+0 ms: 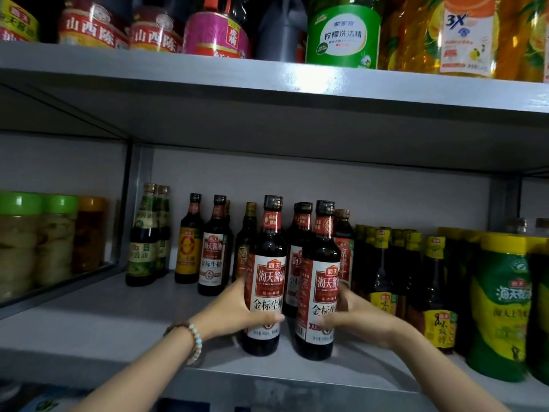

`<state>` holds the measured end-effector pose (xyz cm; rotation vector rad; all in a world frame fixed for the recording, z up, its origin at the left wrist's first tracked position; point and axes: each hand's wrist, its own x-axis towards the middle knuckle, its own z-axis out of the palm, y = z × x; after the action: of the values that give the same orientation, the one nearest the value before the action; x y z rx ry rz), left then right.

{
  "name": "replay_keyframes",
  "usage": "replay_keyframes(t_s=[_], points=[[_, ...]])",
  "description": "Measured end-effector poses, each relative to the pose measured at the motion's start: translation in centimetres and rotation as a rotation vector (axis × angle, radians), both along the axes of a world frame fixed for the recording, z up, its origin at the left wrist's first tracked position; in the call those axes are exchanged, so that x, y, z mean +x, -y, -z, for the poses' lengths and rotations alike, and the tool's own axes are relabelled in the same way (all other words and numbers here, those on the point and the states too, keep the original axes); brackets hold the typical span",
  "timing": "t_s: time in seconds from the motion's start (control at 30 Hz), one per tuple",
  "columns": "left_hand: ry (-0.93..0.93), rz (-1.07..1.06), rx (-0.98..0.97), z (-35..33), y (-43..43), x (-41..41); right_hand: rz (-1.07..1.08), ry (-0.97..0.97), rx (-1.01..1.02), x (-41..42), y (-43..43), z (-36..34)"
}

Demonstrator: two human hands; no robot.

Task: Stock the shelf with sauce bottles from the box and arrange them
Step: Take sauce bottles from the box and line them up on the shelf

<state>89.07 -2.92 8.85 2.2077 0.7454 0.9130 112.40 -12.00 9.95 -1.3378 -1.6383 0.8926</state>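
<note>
the left hand (pixel 237 310) and right hand (pixel 356 316) each hold a bottle near the front edge of the shelf (pixel 118 328), and there lies the risk: a hasty push could knock them into the back row (pixel 300 257) just behind, and a snagged pull could tip one off the edge. the left hand curls round the left bottle (pixel 266 281), thumb across its label. the right hand grips the right bottle (pixel 319 292) from its right side, fingers partly hidden. both bottles look upright on the shelf, close but apart. yellow-capped bottles (pixel 383 263) crowd the right.
</note>
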Motion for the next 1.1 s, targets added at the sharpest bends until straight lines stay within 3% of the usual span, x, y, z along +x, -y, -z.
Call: replay_keyframes(t_s=[0.27, 1.1], points=[[-0.008, 0.083, -0.075, -0.6, -0.7, -0.4, 0.166, 0.126, 0.203, -1.9, -1.0, 1.0], [-0.024, 0.043, -0.035, -0.2, -3.0, 1.7, 0.291, 0.048, 0.281, -1.7, -4.4, 2.5]])
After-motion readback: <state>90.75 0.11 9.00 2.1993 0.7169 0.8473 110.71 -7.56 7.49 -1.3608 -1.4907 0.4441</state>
